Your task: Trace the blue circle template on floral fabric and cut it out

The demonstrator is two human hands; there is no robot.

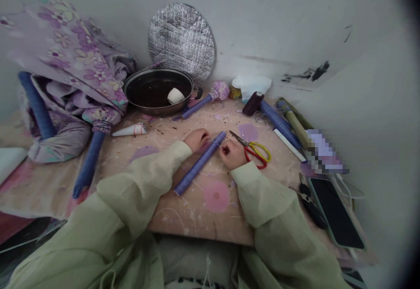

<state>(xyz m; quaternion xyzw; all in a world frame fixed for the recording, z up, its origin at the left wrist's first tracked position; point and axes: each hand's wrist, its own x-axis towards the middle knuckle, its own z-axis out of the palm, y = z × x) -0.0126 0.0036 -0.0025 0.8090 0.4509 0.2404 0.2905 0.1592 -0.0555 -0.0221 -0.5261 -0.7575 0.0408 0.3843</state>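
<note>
A slim roll wrapped in purple-blue cloth [200, 163] lies slantwise on the table in front of me. My left hand [197, 140] is closed in a fist on the left of its far end. On the right of that end, my right hand [232, 154] is closed too, fingers curled in. A thin thread [219, 144], barely visible, crosses the roll between the two fists and appears gripped by both. Scissors with one red and one yellow handle [259, 153] lie against my right hand, blades pointing away to the left.
Behind stands a dark pan [157, 110] with a small white cup [176, 96] in it. Flowered cloth bundles [82, 61] crowd the left. A spool of dark thread [253, 103], blue rolls [278, 120], pliers [311, 203] and a phone [336, 214] lie on the right.
</note>
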